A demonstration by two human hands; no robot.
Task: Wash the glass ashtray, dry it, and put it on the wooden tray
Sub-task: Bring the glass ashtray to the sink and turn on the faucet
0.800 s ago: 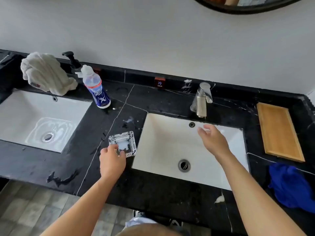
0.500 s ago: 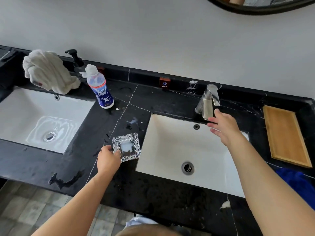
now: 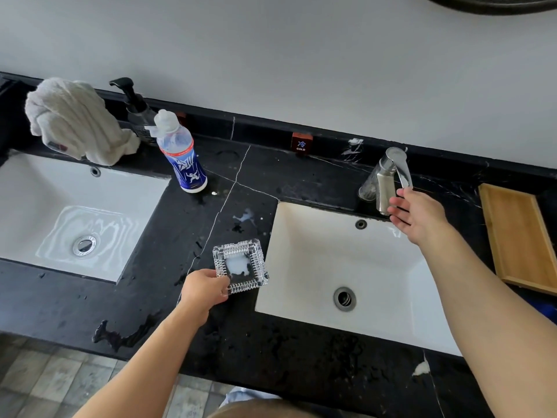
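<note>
The square cut-glass ashtray [image 3: 241, 267] holds a white foamy puddle and is lifted just above the black counter, left of the right sink [image 3: 316, 267]. My left hand [image 3: 205, 288] grips its near-left corner. My right hand [image 3: 417, 217] reaches up to the chrome faucet [image 3: 387, 179], fingers spread and touching the lever's tip. No water runs. The wooden tray [image 3: 518, 233] lies on the counter at the far right.
A second sink [image 3: 45, 191] with wet basin sits at left. Behind it are a crumpled white towel [image 3: 75, 119], a black pump dispenser [image 3: 132, 101] and a blue-labelled bottle [image 3: 180, 155]. A blue cloth [image 3: 542, 312] peeks in below the tray. The counter is wet.
My left hand lifted the ashtray and moved it right toward the right sink. My right hand rose from over the basin to the faucet lever.
</note>
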